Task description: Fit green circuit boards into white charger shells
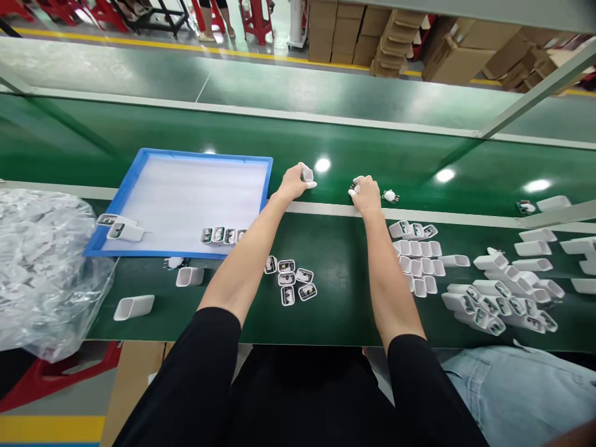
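Left hand (292, 182) gripping white casing (307, 174); right hand (367, 196) pinching small circuit part (356, 187), right and slightly nearer, gap between. Casing's long axis: can't tell.

No legible text, label, brand, number or sign.
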{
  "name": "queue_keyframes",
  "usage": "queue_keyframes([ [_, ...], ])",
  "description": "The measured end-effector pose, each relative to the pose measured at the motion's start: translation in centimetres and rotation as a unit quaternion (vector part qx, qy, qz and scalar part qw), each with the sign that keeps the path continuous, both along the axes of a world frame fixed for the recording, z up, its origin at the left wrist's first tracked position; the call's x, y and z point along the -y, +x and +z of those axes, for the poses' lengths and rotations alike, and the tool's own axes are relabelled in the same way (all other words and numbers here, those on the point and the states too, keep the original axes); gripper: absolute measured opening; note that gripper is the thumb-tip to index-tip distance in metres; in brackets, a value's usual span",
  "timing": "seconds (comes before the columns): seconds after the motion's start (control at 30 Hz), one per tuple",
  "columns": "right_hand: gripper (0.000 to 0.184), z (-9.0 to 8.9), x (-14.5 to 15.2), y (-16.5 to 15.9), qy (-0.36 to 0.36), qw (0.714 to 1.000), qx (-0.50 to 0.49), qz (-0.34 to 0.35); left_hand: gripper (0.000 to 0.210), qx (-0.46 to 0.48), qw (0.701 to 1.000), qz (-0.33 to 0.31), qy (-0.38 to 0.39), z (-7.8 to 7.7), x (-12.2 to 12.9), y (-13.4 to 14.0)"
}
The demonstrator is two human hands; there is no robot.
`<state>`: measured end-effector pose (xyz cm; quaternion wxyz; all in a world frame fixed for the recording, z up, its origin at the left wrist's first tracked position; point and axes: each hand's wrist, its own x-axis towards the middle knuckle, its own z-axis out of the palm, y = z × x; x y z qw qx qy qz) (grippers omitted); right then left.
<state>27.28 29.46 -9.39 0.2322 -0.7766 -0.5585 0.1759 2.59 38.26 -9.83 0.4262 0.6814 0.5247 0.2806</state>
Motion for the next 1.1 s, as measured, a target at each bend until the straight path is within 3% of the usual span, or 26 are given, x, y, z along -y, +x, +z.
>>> queue_keyframes([
  [0.1, 0.049, 1.2, 0.7, -1.9, 0.041, 0.998, -0.057, 0.0, 0.039, 0.044, 0.998, 0.019, 0.034, 2.3, 2.2, -0.1],
  [0.17, 0.056, 2.6, 1.8, -3.5, 0.087, 0.984, -0.156, 0.024, 0.055, 0.121, 0.99, 0.011, 0.067, 4.5, 5.1, -0.7],
  [0.2, 0.06, 3.5, 2.7, -4.4, 0.129, 0.955, -0.265, 0.044, 0.062, 0.167, 0.983, -0.004, 0.078, 5.8, 7.0, -1.3],
  [0.27, 0.066, 5.6, 4.9, -6.2, 0.194, 0.866, -0.45, 0.097, 0.06, 0.251, 0.962, -0.044, 0.098, 8.3, 11.0, -2.8],
  [0.33, 0.063, 7.8, 7.5, -7.8, 0.229, 0.811, -0.518, 0.144, 0.051, 0.293, 0.947, -0.067, 0.115, 10.7, 14.7, -4.6],
  [0.4, 0.063, 9.9, 10.0, -9.1, 0.257, 0.786, -0.532, 0.185, 0.047, 0.301, 0.942, -0.084, 0.119, 12.6, 17.4, -6.3],
  [0.5, 0.062, 12.0, 12.7, -10.2, 0.289, 0.773, -0.515, 0.232, 0.052, 0.312, 0.935, -0.129, 0.107, 14.3, 19.3, -7.8],
  [0.6, 0.06, 12.4, 12.8, -9.4, 0.288, 0.791, -0.479, 0.25, 0.053, 0.348, 0.917, -0.168, 0.102, 15.1, 19.6, -7.9],
  [0.67, 0.056, 11.6, 11.2, -7.5, 0.276, 0.822, -0.444, 0.226, 0.05, 0.366, 0.91, -0.161, 0.106, 15.5, 19.7, -7.5],
  [0.73, 0.049, 10.1, 8.6, -4.8, 0.253, 0.879, -0.375, 0.152, 0.048, 0.381, 0.905, -0.154, 0.114, 15.9, 19.7, -7.1],
  [0.77, 0.047, 9.3, 7.1, -3.3, 0.217, 0.921, -0.312, 0.087, 0.048, 0.387, 0.901, -0.157, 0.118, 16.0, 19.8, -7.0],
  [0.83, 0.05, 7.8, 4.3, -0.6, 0.07, 0.992, -0.107, -0.016, 0.047, 0.395, 0.896, -0.164, 0.118, 16.2, 19.8, -7.0],
  [0.87, 0.047, 7.1, 3.1, 0.5, -0.016, 1.0, 0.003, -0.025, 0.047, 0.395, 0.896, -0.164, 0.116, 16.3, 19.8, -7.0],
  [0.93, 0.045, 6.0, 1.4, 2.0, -0.098, 0.991, 0.083, -0.031, 0.046, 0.392, 0.898, -0.163, 0.116, 16.3, 19.9, -7.1],
  [1.1, 0.041, 5.0, 0.1, 3.0, -0.177, 0.976, 0.129, 0.013, 0.049, 0.384, 0.903, -0.148, 0.121, 15.7, 19.7, -7.4],
])
